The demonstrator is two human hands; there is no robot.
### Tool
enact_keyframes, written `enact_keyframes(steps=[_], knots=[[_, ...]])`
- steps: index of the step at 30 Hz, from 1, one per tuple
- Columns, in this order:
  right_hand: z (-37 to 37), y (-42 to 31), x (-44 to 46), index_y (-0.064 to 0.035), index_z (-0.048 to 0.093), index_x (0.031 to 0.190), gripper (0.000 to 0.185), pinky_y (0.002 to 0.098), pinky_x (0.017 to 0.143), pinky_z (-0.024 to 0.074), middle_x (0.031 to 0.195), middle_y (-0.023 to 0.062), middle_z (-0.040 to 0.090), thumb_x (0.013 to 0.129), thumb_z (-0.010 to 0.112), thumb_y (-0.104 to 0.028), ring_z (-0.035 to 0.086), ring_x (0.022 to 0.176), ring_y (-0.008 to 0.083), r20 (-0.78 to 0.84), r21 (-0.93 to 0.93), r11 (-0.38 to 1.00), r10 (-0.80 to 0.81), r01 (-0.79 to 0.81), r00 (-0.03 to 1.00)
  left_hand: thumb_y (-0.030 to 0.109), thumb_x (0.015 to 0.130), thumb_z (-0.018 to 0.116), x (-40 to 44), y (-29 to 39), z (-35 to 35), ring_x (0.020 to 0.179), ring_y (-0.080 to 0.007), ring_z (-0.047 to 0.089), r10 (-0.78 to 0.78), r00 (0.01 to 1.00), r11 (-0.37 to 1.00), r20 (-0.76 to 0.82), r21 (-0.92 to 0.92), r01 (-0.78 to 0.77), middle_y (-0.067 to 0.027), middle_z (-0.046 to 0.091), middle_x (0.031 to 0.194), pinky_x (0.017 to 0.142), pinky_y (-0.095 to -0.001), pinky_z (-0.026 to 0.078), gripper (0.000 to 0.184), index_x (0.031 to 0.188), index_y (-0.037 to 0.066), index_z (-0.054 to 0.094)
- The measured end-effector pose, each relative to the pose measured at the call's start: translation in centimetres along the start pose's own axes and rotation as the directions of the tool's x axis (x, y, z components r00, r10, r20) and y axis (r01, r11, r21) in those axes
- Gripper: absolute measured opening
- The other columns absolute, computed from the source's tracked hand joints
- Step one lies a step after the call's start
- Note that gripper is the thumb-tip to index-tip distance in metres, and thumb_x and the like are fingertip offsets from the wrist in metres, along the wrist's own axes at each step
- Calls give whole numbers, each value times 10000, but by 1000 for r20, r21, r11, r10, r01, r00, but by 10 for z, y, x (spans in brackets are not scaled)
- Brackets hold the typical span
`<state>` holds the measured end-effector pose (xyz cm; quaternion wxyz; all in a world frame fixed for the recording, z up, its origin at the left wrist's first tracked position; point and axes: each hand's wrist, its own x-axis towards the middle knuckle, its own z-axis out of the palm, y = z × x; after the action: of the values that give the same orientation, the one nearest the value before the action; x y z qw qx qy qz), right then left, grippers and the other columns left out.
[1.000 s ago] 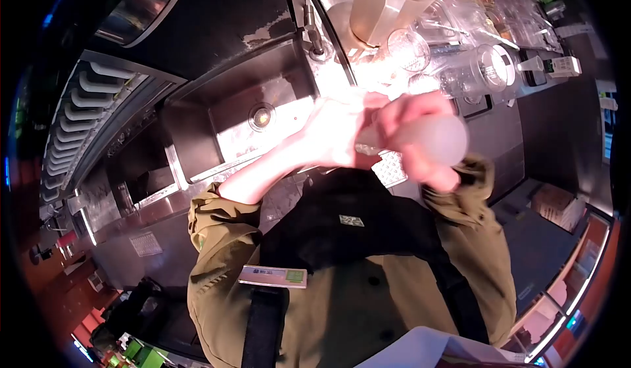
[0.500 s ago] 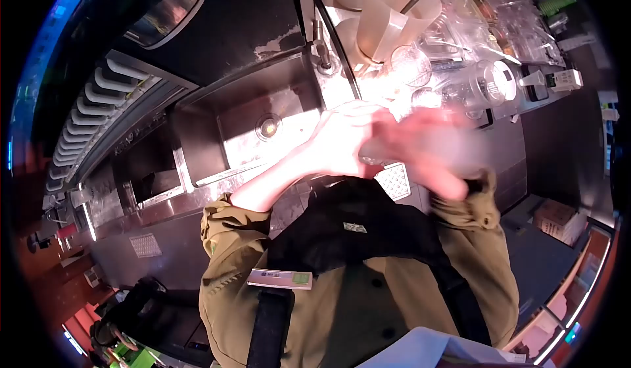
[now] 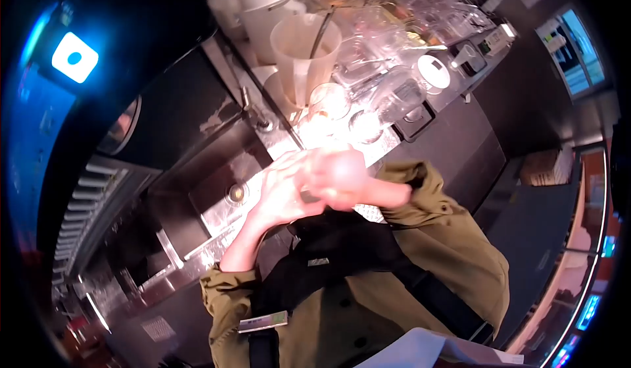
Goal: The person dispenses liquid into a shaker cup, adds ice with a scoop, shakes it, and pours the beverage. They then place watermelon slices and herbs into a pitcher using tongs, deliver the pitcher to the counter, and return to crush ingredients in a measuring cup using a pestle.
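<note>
My left hand (image 3: 279, 187) is closed in front of my apron, near the edge of the steel counter. Against it, my right hand (image 3: 342, 178) is curled, overexposed and blurred. A small greyish patch shows between the hands, but I cannot make out what they hold. Just beyond them stand a clear glass (image 3: 330, 99) and another small clear cup (image 3: 365, 126) in the glare. Behind these is a tall translucent pitcher (image 3: 304, 49) with a long utensil (image 3: 323, 31) leaning in it.
On the left is a dark sink (image 3: 213, 190) with a round drain, a tap (image 3: 263, 123) standing behind it. A clear jar (image 3: 401, 95), a round white lid (image 3: 433, 74) and a black tray (image 3: 416, 121) occupy the right counter. A cardboard box (image 3: 547, 165) sits farther right.
The view has turned and shifted. My right hand has come in closer over my left, and the pale blur seen at its right side no longer shows.
</note>
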<state>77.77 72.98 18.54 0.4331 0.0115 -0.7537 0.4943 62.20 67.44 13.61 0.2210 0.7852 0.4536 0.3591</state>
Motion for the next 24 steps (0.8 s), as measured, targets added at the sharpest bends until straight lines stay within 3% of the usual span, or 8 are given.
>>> enact_keyframes(steps=[3, 6, 11, 13, 15, 20, 22, 24], knots=[[-2, 0, -2, -44, 412, 850, 247, 330, 635, 423, 695, 56, 493, 687, 589, -101, 490, 652, 132, -28, -204, 970, 131, -134, 991, 215, 496, 719, -4, 8, -1, 976, -310, 547, -86, 996, 996, 28, 2, 86, -138, 588, 1029, 885, -385, 408, 543, 990, 38, 580], [5, -49, 14, -53, 430, 772, 163, 304, 613, 395, 667, 35, 486, 716, 582, -42, 466, 606, 115, -286, 438, 898, 94, 43, 953, 232, 493, 720, -3, 4, 0, 981, -308, 544, -126, 991, 992, 45, 23, 125, -135, 592, 1008, 882, -387, 407, 528, 963, 38, 580], [0, 10, 1, -80, 558, 741, 124, 288, 576, 455, 737, 61, 541, 654, 631, -132, 528, 623, 167, 12, -434, 884, -187, 174, 982, 195, 465, 710, -3, 13, -5, 986, -312, 538, -108, 994, 994, 13, -1, 108, -122, 593, 1006, 876, -377, 405, 510, 935, 38, 588], [-8, -31, 22, -58, 539, 746, 118, 290, 550, 454, 716, 57, 548, 666, 615, -99, 522, 595, 156, -103, 51, 969, -235, 241, 967, 170, 463, 707, -3, 16, 0, 990, -310, 538, -199, 980, 980, 1, -30, 199, -125, 592, 1005, 877, -377, 405, 516, 948, 39, 588], [19, 3, -8, -37, 514, 768, 161, 288, 534, 456, 675, 53, 551, 662, 626, -88, 522, 568, 140, -202, 479, 878, 108, 2, 974, 194, 461, 710, -6, 6, 0, 985, -309, 542, -149, 989, 987, 17, 63, 148, -139, 591, 998, 874, -384, 407, 540, 958, 24, 585], [-2, 8, 5, -39, 429, 787, 266, 257, 621, 417, 687, 51, 494, 594, 611, -17, 498, 613, 130, -45, -204, 964, -182, 170, 982, 232, 465, 719, -12, 7, 1, 906, -321, 564, -264, 963, 961, 58, -68, 268, -143, 607, 917, 836, -397, 427, 503, 904, 19, 597], [-5, -22, 1, -38, 441, 808, 268, 281, 663, 453, 738, 60, 519, 634, 639, -90, 552, 666, 163, -220, 315, 947, 6, 65, 976, 243, 470, 723, -17, 5, 4, 863, -325, 570, -343, 936, 932, 83, -98, 350, -139, 608, 868, 810, -393, 437, 464, 863, 28, 601], [30, 47, -28, 5, 554, 779, 277, 249, 494, 475, 744, 70, 598, 617, 695, -170, 595, 573, 155, -276, 158, 983, 134, -93, 952, 248, 472, 724, -16, 6, 3, 858, -327, 569, -321, 946, 945, 44, -58, 323, -140, 604, 866, 809, -391, 436, 471, 868, 29, 592]])
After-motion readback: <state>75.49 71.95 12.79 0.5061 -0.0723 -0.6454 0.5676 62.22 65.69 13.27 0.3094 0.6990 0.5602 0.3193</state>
